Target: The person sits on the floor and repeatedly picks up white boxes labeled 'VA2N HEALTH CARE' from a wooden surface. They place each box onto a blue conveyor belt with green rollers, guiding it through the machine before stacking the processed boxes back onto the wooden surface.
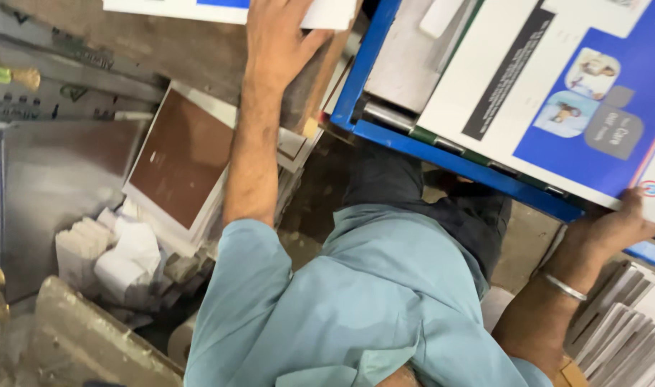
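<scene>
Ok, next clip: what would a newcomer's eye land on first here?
Probably the large blue and white printed sheet at upper right, lying on a blue-framed machine bed, with the right hand gripping its lower edge. Next, the left hand stretched up to press on a white sheet at the top edge. At left, a brown-faced stack of boards sits above crumpled white paper.

The scene is lit softly and evenly from above, with moderate brightness. Deep shadow is seen beneath the blue machine frame (442, 161) and between the stacks at lower left. A dull sheen is thrown off the grey metal sheet (51, 186). Slight motion blur is noticed throughout, and the corners are softened and stretched.
</scene>
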